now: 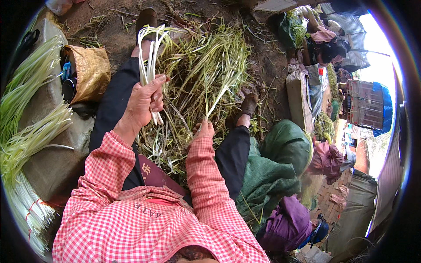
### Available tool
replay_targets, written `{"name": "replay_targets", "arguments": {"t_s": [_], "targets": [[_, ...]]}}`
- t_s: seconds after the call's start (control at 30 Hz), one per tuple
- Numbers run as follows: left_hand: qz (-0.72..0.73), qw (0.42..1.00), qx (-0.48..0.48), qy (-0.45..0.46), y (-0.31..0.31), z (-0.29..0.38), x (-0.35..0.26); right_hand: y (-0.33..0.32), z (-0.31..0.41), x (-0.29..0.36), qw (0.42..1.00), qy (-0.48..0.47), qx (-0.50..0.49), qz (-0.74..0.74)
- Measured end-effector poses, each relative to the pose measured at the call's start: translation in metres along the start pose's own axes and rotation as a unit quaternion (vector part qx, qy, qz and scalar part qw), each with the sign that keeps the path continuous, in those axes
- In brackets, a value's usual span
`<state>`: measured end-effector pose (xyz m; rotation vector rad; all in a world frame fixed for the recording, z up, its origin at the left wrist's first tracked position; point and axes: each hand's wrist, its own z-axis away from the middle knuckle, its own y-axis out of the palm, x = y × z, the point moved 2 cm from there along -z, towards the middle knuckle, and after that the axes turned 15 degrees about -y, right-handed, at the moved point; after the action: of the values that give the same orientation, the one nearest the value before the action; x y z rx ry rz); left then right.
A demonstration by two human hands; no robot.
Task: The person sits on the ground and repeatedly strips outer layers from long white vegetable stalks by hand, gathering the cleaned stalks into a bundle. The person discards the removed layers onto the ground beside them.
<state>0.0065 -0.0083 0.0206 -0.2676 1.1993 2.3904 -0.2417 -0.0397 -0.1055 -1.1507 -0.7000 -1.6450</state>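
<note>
In my left hand (144, 98) is a small bunch of slender white stalks (149, 70), which look like blanched chives. Their upper ends droop over above my fist, and the cut ends stick out below it. My right hand (204, 129) pinches the end of a single pale stalk (217, 100), whose other end reaches toward the litter on the ground. Between my outstretched legs lies a loose heap of yellow-green leaves and stalks (223, 56). The fingers of my right hand are partly hidden behind the thumb and the sleeve.
Bunches of pale green stalks (36, 134) lie on a covered surface at left, with a red-tied bundle (31, 210) lower down. A yellow woven sack (90, 74) stands beside my leg. Green cloth sacks (269, 179) are at right. Other people and a truck (365, 103) appear beyond.
</note>
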Motion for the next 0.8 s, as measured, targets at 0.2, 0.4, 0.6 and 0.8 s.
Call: {"name": "replay_targets", "arguments": {"t_s": [0.2, 0.4, 0.6, 0.8], "targets": [[-0.031, 1.000, 0.000, 0.006, 0.003, -0.005, 0.015, 0.009, 0.064, 0.040, 0.973, -0.163, 0.161, 0.011], [-0.141, 0.989, -0.039, 0.008, 0.011, -0.009, 0.049, -0.008, 0.088, 0.015, 0.962, -0.200, 0.185, 0.015], [-0.254, 0.967, -0.005, 0.023, 0.014, -0.012, 0.067, 0.005, 0.091, 0.025, 0.950, -0.188, 0.248, 0.029], [-0.338, 0.939, -0.049, 0.048, 0.002, -0.009, 0.060, 0.034, 0.079, 0.009, 0.956, -0.023, 0.279, -0.083]]}}
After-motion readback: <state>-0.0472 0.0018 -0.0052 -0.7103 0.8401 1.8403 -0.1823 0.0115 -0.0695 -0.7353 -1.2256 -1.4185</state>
